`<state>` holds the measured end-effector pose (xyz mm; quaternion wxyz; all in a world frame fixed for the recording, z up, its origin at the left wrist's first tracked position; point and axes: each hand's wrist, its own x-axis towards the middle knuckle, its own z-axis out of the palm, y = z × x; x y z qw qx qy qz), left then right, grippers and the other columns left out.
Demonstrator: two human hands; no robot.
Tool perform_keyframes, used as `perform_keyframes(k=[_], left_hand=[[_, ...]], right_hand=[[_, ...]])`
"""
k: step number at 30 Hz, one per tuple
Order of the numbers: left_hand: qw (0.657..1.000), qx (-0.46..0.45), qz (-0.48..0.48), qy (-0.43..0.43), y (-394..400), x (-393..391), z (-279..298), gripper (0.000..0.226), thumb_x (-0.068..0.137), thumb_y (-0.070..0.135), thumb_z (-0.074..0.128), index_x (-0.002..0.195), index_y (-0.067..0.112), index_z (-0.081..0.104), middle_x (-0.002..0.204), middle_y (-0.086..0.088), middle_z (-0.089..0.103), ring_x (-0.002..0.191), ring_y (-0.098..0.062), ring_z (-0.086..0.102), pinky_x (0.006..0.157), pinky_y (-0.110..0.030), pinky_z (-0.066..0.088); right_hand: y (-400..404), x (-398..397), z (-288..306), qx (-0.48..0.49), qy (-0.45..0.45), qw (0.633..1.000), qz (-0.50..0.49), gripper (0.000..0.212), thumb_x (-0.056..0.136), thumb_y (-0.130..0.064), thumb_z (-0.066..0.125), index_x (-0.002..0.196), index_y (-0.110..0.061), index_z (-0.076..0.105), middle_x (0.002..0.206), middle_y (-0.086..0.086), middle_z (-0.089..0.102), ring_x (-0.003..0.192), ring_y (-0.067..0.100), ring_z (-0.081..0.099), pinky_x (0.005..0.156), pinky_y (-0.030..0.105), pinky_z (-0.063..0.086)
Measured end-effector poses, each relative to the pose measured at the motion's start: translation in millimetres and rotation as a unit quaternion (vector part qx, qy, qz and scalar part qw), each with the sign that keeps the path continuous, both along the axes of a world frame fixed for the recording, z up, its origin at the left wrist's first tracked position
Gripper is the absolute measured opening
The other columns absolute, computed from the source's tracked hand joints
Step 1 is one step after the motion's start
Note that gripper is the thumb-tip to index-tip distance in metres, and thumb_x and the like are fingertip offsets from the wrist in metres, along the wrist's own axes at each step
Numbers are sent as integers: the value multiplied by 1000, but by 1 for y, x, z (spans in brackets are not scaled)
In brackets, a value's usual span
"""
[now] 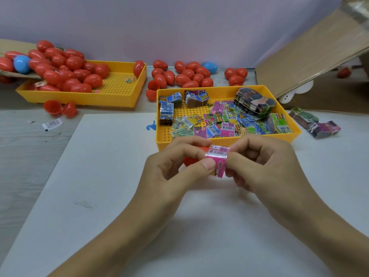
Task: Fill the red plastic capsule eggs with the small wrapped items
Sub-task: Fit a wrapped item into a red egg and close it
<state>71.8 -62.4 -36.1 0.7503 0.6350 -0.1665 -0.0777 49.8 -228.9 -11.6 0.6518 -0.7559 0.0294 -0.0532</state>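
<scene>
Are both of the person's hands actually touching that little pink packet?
Touching. The head view shows the left hand with its thumb pressed on the pink wrapped packet and the right hand pinching its other side.

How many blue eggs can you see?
2. One blue egg sits in the red pile at far left; the other blue egg lies behind the middle red cluster. More may be hidden.

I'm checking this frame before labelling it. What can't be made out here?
- Head view: red egg half, mostly hidden behind the left hand; whether anything is inside cannot be told.
- Pink wrapped item: print too small to read; both hands' fingers cover its sides.
- Cardboard box: cut off by the right edge.
</scene>
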Motion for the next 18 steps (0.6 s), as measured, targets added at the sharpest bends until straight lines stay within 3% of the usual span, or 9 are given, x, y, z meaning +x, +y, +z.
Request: perform_keyframes(k=[3, 5, 8, 10, 12, 14, 18], left_hand=[[1000, -25, -4, 9, -1, 1, 1, 13, 76, 28, 69, 72, 18, 76, 114, -5, 68, 114, -25, 64, 87, -39, 56], [999, -43, -3, 18, -2, 2, 1, 16, 78, 28, 68, 74, 14, 77, 114, -7, 67, 110, -26, 66, 85, -33, 57], [998, -46, 6, 31, -4, 2, 0, 12, 82, 21, 71, 75, 14, 77, 113, -8, 68, 104, -27, 68, 82, -36, 59], [998, -46, 15, 35, -6, 3, 0, 17, 86, 18, 65, 75, 11, 76, 109, -6, 69, 98, -25, 71, 80, -35, 59], [998, -52, 22, 38, -7, 2, 1, 21, 87, 18, 61, 75, 6, 75, 108, -9, 69, 95, -27, 72, 80, -34, 58], [997, -56, 22, 37, -7, 2, 1, 24, 87, 21, 63, 75, 4, 74, 108, -12, 68, 97, -29, 71, 80, -35, 59], [997, -68, 15, 35, -5, 2, 2, 23, 83, 27, 69, 76, 6, 76, 108, -11, 69, 95, -20, 71, 79, -32, 59]], right_hand=[[-1, 2, -2, -6, 19, 1000, 4, 5, 66, -23, 66, 61, -24, 66, 51, -3, 61, 41, 3, 49, 40, 13, 35], [-2, 2, -5, -40, 0, 999, 4, 10, 65, -28, 72, 73, -25, 67, 62, -7, 64, 50, 3, 52, 44, 16, 40], [-3, 0, -3, -155, -106, 982, 11, 43, 70, -28, 77, 108, -36, 59, 95, -14, 63, 76, 9, 63, 51, 25, 47], [-5, -2, 0, -253, -220, 942, 28, 44, 75, -15, 75, 112, -32, 60, 102, -13, 62, 85, 14, 64, 55, 29, 47], [-7, -2, 0, -295, -279, 913, 33, 26, 79, -10, 73, 102, -22, 70, 95, -7, 67, 85, 14, 64, 56, 30, 46], [-7, -2, -1, -265, -268, 926, 21, 12, 81, -13, 73, 91, -18, 75, 83, -8, 71, 78, 12, 66, 54, 30, 47], [-4, -2, -4, -187, -198, 962, 1, 10, 78, -16, 73, 84, -24, 75, 70, -13, 70, 69, 10, 67, 48, 32, 48]])
